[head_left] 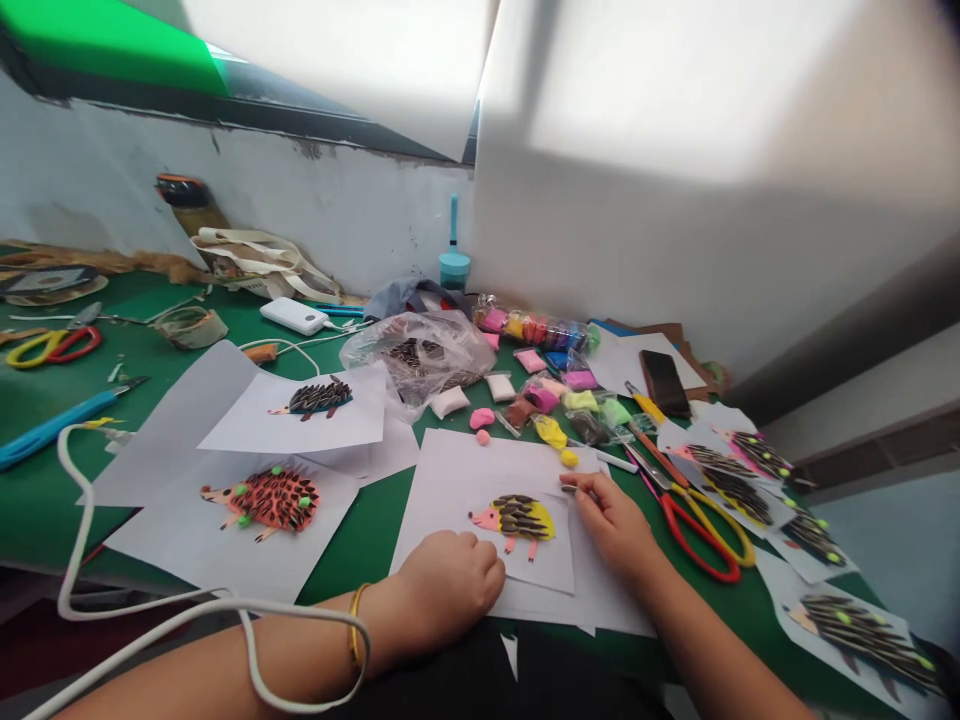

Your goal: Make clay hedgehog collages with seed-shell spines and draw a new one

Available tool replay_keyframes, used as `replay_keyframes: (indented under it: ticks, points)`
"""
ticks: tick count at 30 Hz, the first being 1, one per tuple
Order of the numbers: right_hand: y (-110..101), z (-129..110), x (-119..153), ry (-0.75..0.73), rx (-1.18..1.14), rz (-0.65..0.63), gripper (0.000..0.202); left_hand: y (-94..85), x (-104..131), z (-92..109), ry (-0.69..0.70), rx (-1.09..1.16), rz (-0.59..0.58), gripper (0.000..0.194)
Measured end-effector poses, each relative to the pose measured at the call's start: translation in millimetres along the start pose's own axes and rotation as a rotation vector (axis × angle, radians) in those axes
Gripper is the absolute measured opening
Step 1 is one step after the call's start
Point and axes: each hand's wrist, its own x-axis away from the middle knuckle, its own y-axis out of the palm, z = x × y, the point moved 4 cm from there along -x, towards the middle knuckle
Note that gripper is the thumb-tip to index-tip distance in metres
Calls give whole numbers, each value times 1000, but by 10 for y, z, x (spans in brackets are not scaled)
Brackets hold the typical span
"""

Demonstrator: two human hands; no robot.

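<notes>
The yellow hedgehog (519, 518) lies on paper between the hands, left of the right hand (615, 520), which pinches a small dark piece (570, 488); the loosely fisted left hand (450, 585) rests at its near-left side

On the bench (360, 550), a hedgehog picture (525, 520) is laid upon paper sheets (450, 460). Clay packets (580, 380) are scattered behind it, with a plastic bag (375, 345) to their left. Scissors (690, 530) are set right of the picture, a smartphone (664, 382) behind them, and a power bank (292, 316) left of the bag
</notes>
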Motion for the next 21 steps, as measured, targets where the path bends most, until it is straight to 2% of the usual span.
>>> replay_keyframes:
  ticks: [4, 9, 15, 21]
  points:
    - [52, -105, -70, -48, -20, -47, 22, 54, 108, 64, -7, 8, -12, 3]
    - [204, -332, -195, -188, -34, -193, 21, 126, 140, 30, -42, 29, 39, 5]
    - [242, -313, -269, -105, -89, -233, 28, 192, 139, -33, -92, 85, 72, 6]
    - [216, -294, -196, -88, -119, -240, 28, 210, 144, -53, -87, 113, 49, 5]
